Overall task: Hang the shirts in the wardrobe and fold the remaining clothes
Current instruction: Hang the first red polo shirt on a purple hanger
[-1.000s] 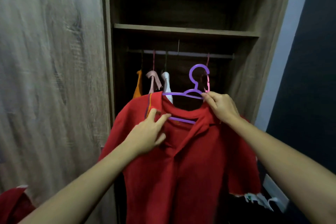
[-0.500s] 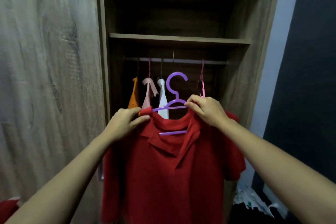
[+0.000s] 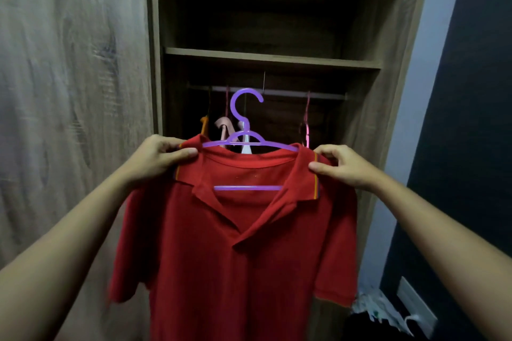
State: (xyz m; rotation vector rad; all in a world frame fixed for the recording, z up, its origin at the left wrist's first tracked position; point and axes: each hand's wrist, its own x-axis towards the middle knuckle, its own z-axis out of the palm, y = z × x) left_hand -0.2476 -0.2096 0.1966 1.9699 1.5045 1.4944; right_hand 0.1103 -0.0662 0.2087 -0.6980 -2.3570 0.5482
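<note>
A red polo shirt (image 3: pixel 235 252) hangs on a purple hanger (image 3: pixel 243 119), held up in front of the open wardrobe. My left hand (image 3: pixel 158 158) pinches the shirt's left shoulder at the collar. My right hand (image 3: pixel 340 166) pinches the right shoulder. The hanger's hook sits just below the level of the wardrobe rail (image 3: pixel 282 93), in front of it. The hanger's lower bar shows inside the open collar.
Orange, pink and white garments (image 3: pixel 224 127) hang at the rail's left; a pink hanger (image 3: pixel 306 124) hangs at its right. A wooden shelf (image 3: pixel 271 59) runs above the rail. A wooden panel (image 3: pixel 72 91) stands left. A wall socket (image 3: pixel 415 304) and scattered items lie lower right.
My hands have moved apart from the collar to the two shoulders, the shirt now hangs spread flat on the hanger, and it has been raised towards the rail.
</note>
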